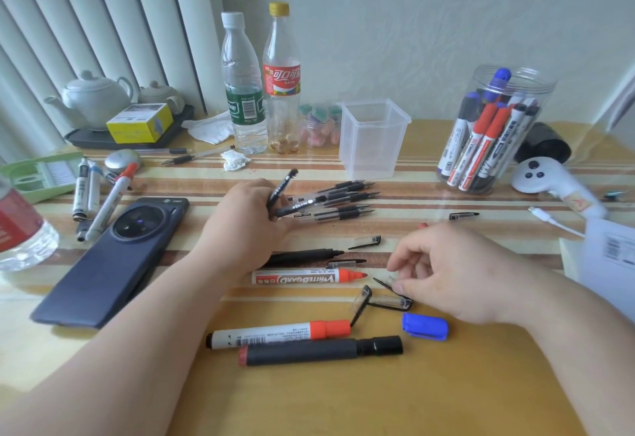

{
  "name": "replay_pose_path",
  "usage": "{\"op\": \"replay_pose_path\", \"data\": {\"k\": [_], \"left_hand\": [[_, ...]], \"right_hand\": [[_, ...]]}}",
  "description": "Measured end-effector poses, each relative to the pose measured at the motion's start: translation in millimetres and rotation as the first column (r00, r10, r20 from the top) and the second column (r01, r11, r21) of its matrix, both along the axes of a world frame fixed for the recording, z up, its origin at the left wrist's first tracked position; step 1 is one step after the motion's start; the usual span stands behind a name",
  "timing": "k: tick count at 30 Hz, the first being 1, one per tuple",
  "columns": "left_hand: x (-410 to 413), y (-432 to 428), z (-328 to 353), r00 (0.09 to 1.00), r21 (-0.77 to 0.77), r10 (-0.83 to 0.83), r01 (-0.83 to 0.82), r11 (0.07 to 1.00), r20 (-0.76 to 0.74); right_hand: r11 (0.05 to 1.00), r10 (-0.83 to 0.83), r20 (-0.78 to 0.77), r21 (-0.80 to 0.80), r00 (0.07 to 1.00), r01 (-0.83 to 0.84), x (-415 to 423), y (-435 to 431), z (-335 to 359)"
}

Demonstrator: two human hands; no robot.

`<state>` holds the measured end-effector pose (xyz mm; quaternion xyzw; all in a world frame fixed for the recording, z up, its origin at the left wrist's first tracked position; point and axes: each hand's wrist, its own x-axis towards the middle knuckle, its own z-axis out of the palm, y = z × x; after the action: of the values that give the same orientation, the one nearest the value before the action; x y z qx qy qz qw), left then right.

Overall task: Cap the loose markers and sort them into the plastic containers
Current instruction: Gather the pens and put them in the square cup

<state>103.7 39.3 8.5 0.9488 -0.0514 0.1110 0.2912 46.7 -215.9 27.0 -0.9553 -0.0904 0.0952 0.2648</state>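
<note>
Markers (279, 332) lay loose on the desk (446, 401) by both hands; more stood in a jar (536, 98). Left grip (251, 219) clamped black pens (284, 190), partly hiding them. Right grip (457, 274) pinched a clear cap (391, 280), hard to make out. A phone (113, 260) lay left.

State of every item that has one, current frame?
left hand: grips black pens
right hand: pinches clear cap
whiteboard marker: uncapped, lying flat
red-capped marker: capped
black marker: capped
blue cap: loose on table
square container: upright, empty
round jar: upright, holds markers
</note>
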Motion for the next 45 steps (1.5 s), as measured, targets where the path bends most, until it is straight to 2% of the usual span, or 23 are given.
{"op": "replay_pose_path", "data": {"k": [4, 15, 18, 20, 22, 24, 25, 26, 27, 28, 29, 30, 31, 32, 33, 34, 35, 37, 38, 39, 41, 45], "left_hand": [[2, -1, -2, 0.997, 0.064, 0.003, 0.002, 0.998, -0.082], [0, -4, 1, 0.993, 0.132, -0.041, 0.056, 0.99, -0.108], [-2, -4, 2, 0.994, 0.143, -0.051, 0.064, 0.988, -0.092], [-4, -3, 5, 0.998, 0.098, -0.036, 0.041, 0.994, -0.051], [-7, -2, 12, 1.0, 0.014, -0.015, 0.015, 1.0, 0.002], [-12, -2, 18, 1.0, -0.207, -0.006, 0.007, 0.978, 0.007], [-16, -2, 20, 0.999, -0.393, -0.033, 0.026, 0.919, -0.009], [-19, -2, 22, 0.996, -0.596, -0.084, 0.052, 0.802, -0.026], [-23, -3, 24, 0.988, -0.766, -0.145, 0.06, 0.64, -0.044], [-25, -3, 25, 0.977, -0.877, -0.207, 0.05, 0.477, -0.057], [-28, -4, 25, 0.964, -0.934, -0.257, 0.032, 0.355, -0.065], [-30, -5, 24, 0.953, -0.958, -0.293, 0.015, 0.287, -0.073], [-33, -6, 23, 0.944, -0.966, -0.32, 0.005, 0.257, -0.08], [-36, -8, 21, 0.937, -0.971, -0.34, -0.002, 0.24, -0.086], [-39, -10, 21, 0.932, -0.975, -0.35, -0.01, 0.224, -0.09], [-41, -11, 20, 0.932, -0.979, -0.351, -0.022, 0.205, -0.095], [-43, -12, 19, 0.934, -0.983, -0.344, -0.036, 0.181, -0.098], [-42, -11, 19, 0.94, -0.991, -0.323, -0.076, 0.113, -0.109], [-41, -11, 19, 0.941, -0.992, -0.316, -0.099, 0.072, -0.117], [-39, -9, 19, 0.942, -0.992, -0.313, -0.118, 0.039, -0.124], [-36, -7, 17, 0.941, -0.99, -0.311, -0.138, 0.005, -0.133], [-34, -4, 15, 0.938, -0.99, -0.318, -0.143, 0.006, -0.137]], "right_hand": [[0.999, 0.02, -0.023, -0.027, 1.0, -0.021, -4, 4, 4], [1.0, 0.021, -0.06, 0.016, 0.998, -0.02, -6, 7, 6], [1.0, 0.012, -0.048, -0.017, 0.999, -0.013, -6, 8, 2], [0.997, 0.012, -0.035, -0.075, 0.999, -0.015, -6, 9, 2], [0.998, 0.01, 0.007, -0.06, 1.0, -0.009, -3, 7, 2], [0.991, -0.058, 0.073, 0.121, 0.996, 0.049, 1, 3, 4], [0.941, -0.131, 0.076, 0.322, 0.988, 0.1, 3, 2, 5], [0.814, -0.203, 0.033, 0.561, 0.979, 0.15, 5, 1, 7], [0.609, -0.247, -0.048, 0.769, 0.968, 0.193, 5, 1, 10], [0.379, -0.254, -0.12, 0.9, 0.96, 0.213, 6, 1, 12], [0.194, -0.254, -0.161, 0.957, 0.954, 0.213, 6, 1, 13], [0.078, -0.251, -0.181, 0.975, 0.951, 0.206, 7, 2, 13], [0.018, -0.244, -0.19, 0.98, 0.951, 0.2, 8, 2, 12], [0.003, -0.235, -0.19, 0.981, 0.953, 0.196, 8, 4, 10], [0.026, -0.235, -0.185, 0.98, 0.954, 0.196, 9, 5, 8], [0.093, -0.258, -0.168, 0.976, 0.952, 0.198, 9, 6, 6], [0.216, -0.309, -0.126, 0.956, 0.943, 0.199, 9, 6, 4], [0.522, -0.377, 0.032, 0.833, 0.926, 0.184, 11, 1, -2], [0.633, -0.359, 0.105, 0.757, 0.927, 0.16, 13, -2, -3], [0.704, -0.321, 0.157, 0.7, 0.934, 0.124, 13, -4, -4], [0.735, -0.241, 0.188, 0.676, 0.952, 0.052, 12, -7, -1], [0.625, -0.202, 0.173, 0.781, 0.964, -0.009, 11, -12, 5]]}}
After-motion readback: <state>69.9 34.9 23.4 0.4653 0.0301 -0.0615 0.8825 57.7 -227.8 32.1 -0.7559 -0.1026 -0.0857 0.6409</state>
